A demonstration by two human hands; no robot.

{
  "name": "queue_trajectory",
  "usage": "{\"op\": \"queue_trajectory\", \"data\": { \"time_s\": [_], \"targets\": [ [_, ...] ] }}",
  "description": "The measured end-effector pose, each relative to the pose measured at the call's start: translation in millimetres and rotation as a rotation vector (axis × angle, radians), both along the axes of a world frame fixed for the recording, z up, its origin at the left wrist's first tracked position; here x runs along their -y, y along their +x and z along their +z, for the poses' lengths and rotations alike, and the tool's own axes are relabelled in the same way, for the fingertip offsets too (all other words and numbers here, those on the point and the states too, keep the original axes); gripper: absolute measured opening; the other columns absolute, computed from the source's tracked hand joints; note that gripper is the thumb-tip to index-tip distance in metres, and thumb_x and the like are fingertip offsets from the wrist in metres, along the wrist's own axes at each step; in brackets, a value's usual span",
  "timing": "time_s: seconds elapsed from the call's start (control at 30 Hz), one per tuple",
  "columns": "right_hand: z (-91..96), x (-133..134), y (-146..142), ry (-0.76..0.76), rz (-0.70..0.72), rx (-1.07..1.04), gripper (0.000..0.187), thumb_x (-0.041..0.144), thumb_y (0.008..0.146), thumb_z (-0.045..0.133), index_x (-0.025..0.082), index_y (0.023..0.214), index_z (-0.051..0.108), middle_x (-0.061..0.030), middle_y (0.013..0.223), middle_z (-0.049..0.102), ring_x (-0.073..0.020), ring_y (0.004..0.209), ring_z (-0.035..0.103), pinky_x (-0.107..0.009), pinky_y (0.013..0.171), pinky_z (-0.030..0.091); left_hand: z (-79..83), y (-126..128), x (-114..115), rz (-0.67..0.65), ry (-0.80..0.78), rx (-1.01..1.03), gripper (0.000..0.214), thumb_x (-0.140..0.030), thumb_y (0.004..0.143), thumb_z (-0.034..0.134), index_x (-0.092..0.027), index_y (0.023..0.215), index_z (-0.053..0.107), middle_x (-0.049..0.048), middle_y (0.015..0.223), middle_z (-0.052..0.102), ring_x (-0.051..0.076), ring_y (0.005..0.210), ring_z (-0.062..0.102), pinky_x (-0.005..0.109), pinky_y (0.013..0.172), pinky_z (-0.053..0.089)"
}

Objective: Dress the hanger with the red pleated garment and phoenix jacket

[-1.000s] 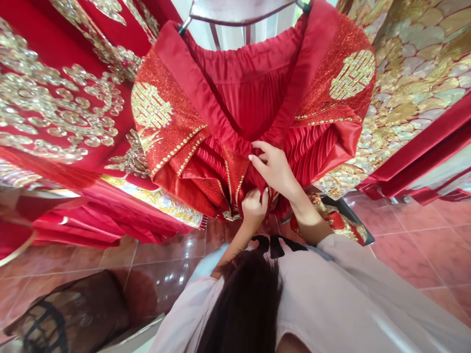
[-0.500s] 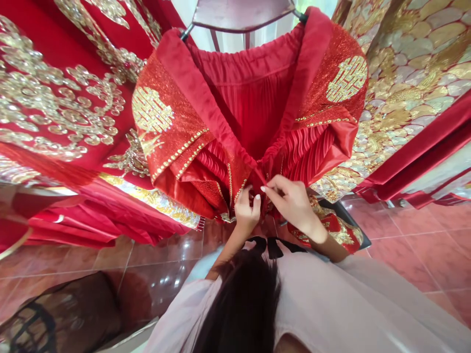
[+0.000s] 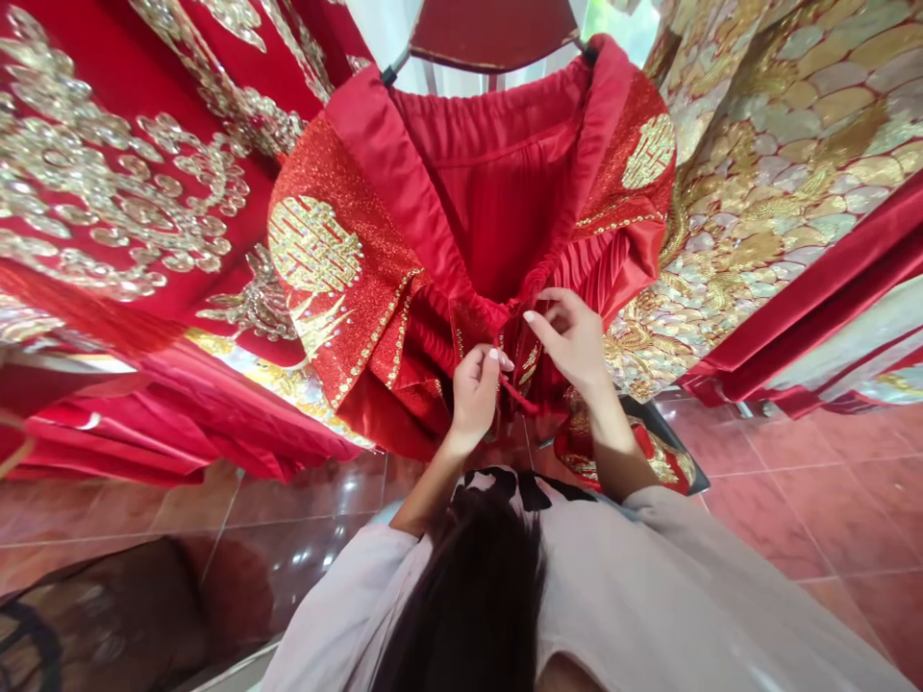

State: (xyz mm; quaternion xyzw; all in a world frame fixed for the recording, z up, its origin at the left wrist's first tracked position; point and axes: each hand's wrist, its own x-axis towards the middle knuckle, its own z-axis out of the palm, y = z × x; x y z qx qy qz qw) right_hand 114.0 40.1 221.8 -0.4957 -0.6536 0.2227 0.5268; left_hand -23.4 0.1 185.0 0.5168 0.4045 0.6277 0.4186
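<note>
From far away, I saw a red cloth (image 3: 43,96) with shiny beads on the left. Next to it, a red garment (image 3: 497,221) hung on a dark hanger (image 3: 497,34) in front of the person. The left hand (image 3: 477,389) was low at its front, thumb and finger pinched together, and it seemed to have a thin red cord (image 3: 517,396). The cord slanted down and right from those fingertips, so its long way pointed below the right hand (image 3: 573,346). The left hand was the nearer one. The right hand sat higher, beside the neck edge, fingers loosely bent; I couldn't tell if it pinched anything. A gold cloth (image 3: 793,211) hung farthest right.
</note>
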Motion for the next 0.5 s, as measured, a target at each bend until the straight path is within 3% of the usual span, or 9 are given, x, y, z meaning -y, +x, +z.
{"op": "queue_trajectory", "data": {
  "time_s": [0.1,0.17,0.27,0.33,0.5],
  "targets": [
    [-2.5,-2.4,-5.1,-0.044,0.169,0.032,0.032,0.034,0.086,0.055,0.015,0.061,0.047,0.004,0.05,0.043,-0.0061,0.047,0.039,-0.02,0.05,0.03,-4.4,-18.7,-6.8,0.112,-0.003,0.014,0.039,-0.051,0.086,0.057,-0.015,0.071,0.053,0.0002,0.064,0.056,0.009,0.056,0.055,0.018,0.056,0.046],
    [-0.7,8.2,-4.1,-0.11,0.282,0.042,0.036,0.033,0.087,0.053,0.016,0.057,0.042,0.004,0.046,0.043,-0.0062,0.045,0.041,-0.019,0.048,0.031,-4.0,-37.3,-13.4,0.201,-0.012,0.028,0.041,-0.053,0.081,0.062,-0.015,0.069,0.053,-0.0017,0.06,0.053,0.008,0.05,0.051,0.017,0.051,0.044],
    [0.0,23.8,-0.1,-0.205,0.359,0.039,0.032,0.034,0.086,0.054,0.015,0.061,0.048,0.0031,0.049,0.049,-0.0073,0.045,0.048,-0.018,0.047,0.035,0.4,-55.2,-16.8,0.296,-0.013,0.009,0.045,-0.056,0.078,0.065,-0.014,0.066,0.053,-0.0033,0.056,0.049,0.006,0.044,0.045,0.015,0.044,0.039],
    [-4.3,27.1,-0.8,-0.261,0.353,-0.027,0.032,0.036,0.085,0.055,0.015,0.062,0.051,0.0016,0.052,0.053,-0.0086,0.046,0.053,-0.018,0.048,0.039,3.2,-50.6,-10.8,0.274,-0.027,-0.01,0.046,-0.058,0.079,0.063,-0.014,0.065,0.053,-0.0039,0.053,0.046,0.005,0.041,0.04,0.014,0.04,0.034],
    [-15.9,24.0,-14.6,-0.276,0.339,-0.201,0.034,0.04,0.084,0.058,0.014,0.063,0.059,-0.0004,0.056,0.058,-0.009,0.052,0.056,-0.018,0.052,0.044,-0.8,-4.2,16.7,0.019,-0.133,0.018,0.051,-0.061,0.082,0.056,-0.014,0.063,0.054,-0.002,0.053,0.048,0.006,0.041,0.041,0.015,0.039,0.034]
  ]
}}
